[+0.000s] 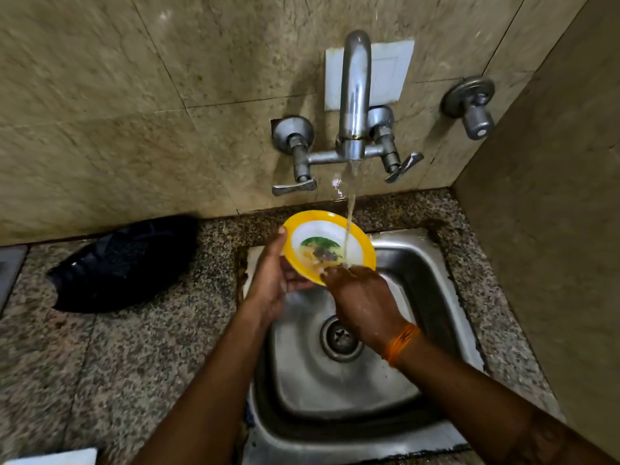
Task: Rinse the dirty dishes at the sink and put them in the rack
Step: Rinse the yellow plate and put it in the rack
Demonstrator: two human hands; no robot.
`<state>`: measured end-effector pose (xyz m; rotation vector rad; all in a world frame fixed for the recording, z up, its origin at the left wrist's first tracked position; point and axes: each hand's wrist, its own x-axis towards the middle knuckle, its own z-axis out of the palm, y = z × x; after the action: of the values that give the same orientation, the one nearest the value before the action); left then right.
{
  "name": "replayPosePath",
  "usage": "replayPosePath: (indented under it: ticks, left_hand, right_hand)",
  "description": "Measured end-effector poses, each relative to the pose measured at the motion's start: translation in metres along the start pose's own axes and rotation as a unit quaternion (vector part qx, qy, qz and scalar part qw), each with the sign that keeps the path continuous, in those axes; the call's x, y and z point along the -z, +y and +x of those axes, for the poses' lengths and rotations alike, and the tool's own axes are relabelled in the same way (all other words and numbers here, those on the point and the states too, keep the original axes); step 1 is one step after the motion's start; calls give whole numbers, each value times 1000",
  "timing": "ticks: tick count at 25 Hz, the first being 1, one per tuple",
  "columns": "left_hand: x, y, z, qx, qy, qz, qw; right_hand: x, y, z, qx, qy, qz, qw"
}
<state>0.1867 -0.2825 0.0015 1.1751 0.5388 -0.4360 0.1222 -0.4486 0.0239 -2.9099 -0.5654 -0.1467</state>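
One dish is under rinse at this moment — a round yellow-rimmed plastic plate with a white centre and a printed green and dark motif (330, 245). It is held tilted over the far left corner of the square stainless-steel sink (432, 273), its face towards the camera, directly beneath the wall-mounted chrome tap (352, 105). A thin stream of water (350, 216) falls from the spout and strikes the plate just beyond the right hand's fingertips.

The left hand (273, 273) grasps the plate at its left rim: the thumb lies along the front edge and the fingers pass behind. The right hand (360, 297) sits at the plate's lower right edge with fingers extended against the wet face, apparently rubbing it; it is blurred, so the exact finger contact cannot be told. An orange thread band (402, 342) circles the right wrist.

To the left of the left hand, a crumpled black plastic bag (124, 263) lies on the speckled granite counter (100, 364). The round sink drain (340, 337) lies below the right hand. No rack is in view.

Risks, as judged from here:
- The plate is wet and held by one rim only — a slip would drop it into the basin.
- Yellowish residue appears on the lower face; the narrow stream may leave it unless the plate is turned.
- Water deflecting off the tilted face could splash the counter.
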Motion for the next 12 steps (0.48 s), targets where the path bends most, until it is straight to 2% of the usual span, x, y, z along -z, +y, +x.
replayPosePath:
  ticks: [2, 3, 5, 7, 8, 10, 12]
  left_hand:
    - [-19, -28, -10, -75, 22, 1, 997]
    - [-23, -38, -13, -110, 44, -13, 993]
    - [-17, -42, -9, -133, 88, -47, 986]
    - [6, -33, 0, -98, 86, -66, 989]
    - [17, -27, 1, -76, 68, -59, 993]
    - [30, -16, -2, -25, 12, -26, 999]
    - [33, -7, -2, 14, -21, -25, 999]
  right_hand:
    - [-6, -13, 4, -76, -5, 66, 995]
    - [-13, -18, 1, -66, 9, 78, 995]
    - [-28, -17, -16, 36, 31, 34, 998]
    - [-31, 12, -28, 118, 16, 1, 993]
    - [-28, 29, -30, 127, 8, 2, 992]
    - [-21, 54, -30, 106, 29, 26, 994]
    - [-20, 50, -34, 86, 45, 45, 994]
